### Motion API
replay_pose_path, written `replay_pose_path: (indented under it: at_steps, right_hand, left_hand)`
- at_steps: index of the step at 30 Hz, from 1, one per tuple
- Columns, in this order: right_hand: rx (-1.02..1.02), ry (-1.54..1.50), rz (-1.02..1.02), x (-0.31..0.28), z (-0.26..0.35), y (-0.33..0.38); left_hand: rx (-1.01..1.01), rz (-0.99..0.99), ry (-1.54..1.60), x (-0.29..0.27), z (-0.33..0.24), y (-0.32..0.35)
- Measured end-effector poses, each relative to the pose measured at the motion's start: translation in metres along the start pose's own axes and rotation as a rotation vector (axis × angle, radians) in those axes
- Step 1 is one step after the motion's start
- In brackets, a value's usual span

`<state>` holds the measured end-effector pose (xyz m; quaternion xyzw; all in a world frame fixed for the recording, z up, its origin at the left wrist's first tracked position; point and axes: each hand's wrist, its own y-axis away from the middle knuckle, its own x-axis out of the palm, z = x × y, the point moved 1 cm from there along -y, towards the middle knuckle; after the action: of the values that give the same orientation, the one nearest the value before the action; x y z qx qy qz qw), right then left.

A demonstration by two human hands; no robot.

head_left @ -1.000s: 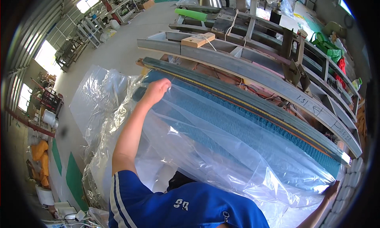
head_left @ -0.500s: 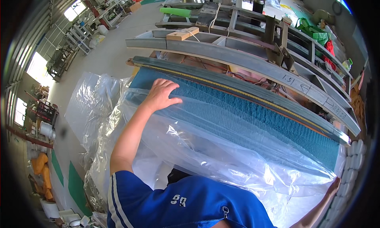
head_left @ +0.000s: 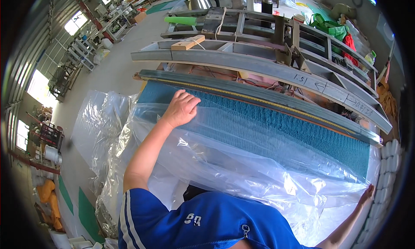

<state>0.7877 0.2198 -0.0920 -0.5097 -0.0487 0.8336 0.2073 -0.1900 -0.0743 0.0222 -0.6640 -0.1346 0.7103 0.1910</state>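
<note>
A teal, finely ribbed sheet (head_left: pixel 276 134) lies along a long metal bar, partly covered by clear plastic film (head_left: pixel 242 156). Over the sheet's left part is my left hand (head_left: pixel 180 108), its fingers curled in and closed beside the film's upper edge. Whatever its fingertips pinch is hidden. Far to the right, my right hand (head_left: pixel 368 193) grips the film where its folds draw together at the sheet's near right corner. From there the film spreads left across the sheet and in front of my body.
The long bar (head_left: pixel 255 100) with a yellow strip borders the sheet's far side. Beyond it stands a grey metal frame (head_left: pixel 242 59) bearing a wooden block (head_left: pixel 188 43) and a green roll (head_left: pixel 180 20). Crumpled film (head_left: pixel 106 132) hangs at left; white wrapped rolls (head_left: pixel 384 184) line the right.
My left hand's fingers, spread with the thumb apart before, have curled closed over the sheet. My right hand stays at the film's right corner. The whole view has shifted slightly.
</note>
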Motion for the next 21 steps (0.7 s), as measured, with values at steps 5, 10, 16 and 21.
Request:
replay_pose_path:
  at_steps: [5, 10, 16, 21]
  right_hand:
    - [0.021, -0.127, 0.0, 0.0, -0.011, 0.001]
    - [0.065, -0.38, -0.002, -0.015, -0.032, 0.003]
    - [0.201, -0.798, -0.196, -0.042, -0.008, 0.041]
    - [-0.283, -0.361, -0.389, -0.097, -0.046, 0.049]
  left_hand:
    - [-0.143, -0.119, 0.081, 0.014, 0.026, 0.007]
    - [-0.385, 0.153, 0.495, 0.024, 0.043, -0.004]
    - [-0.348, 0.331, 0.358, 0.002, 0.039, -0.023]
    - [-0.196, 0.406, 0.29, 0.008, 0.044, -0.028]
